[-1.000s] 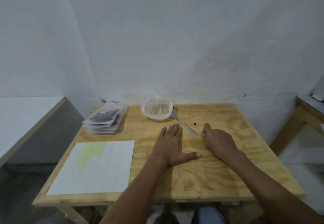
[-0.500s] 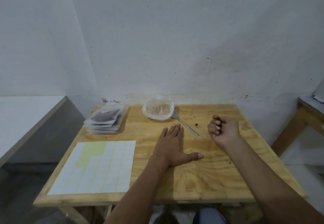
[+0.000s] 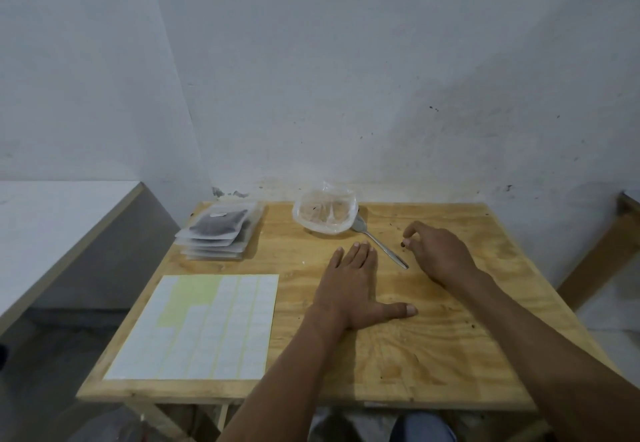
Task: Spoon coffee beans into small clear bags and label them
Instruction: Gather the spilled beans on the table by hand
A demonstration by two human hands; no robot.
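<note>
Spoon point(image 3: 378, 246) right of bowl point(image 3: 325, 211), bags point(image 3: 219, 230) left

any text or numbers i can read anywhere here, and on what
None can be read.
Label sheet: the stickers look blank.
Top bag of the stack: a small white label, too small to read.
Clear bag, spoon, table: no markings visible.

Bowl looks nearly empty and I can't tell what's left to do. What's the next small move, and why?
Probably close the right hand on the stray bean by its fingertips: its fingers are curled just over that dark speck, right of the spoon. The bowl shows almost no beans, filled bags are stacked, and the left hand rests flat.
</note>
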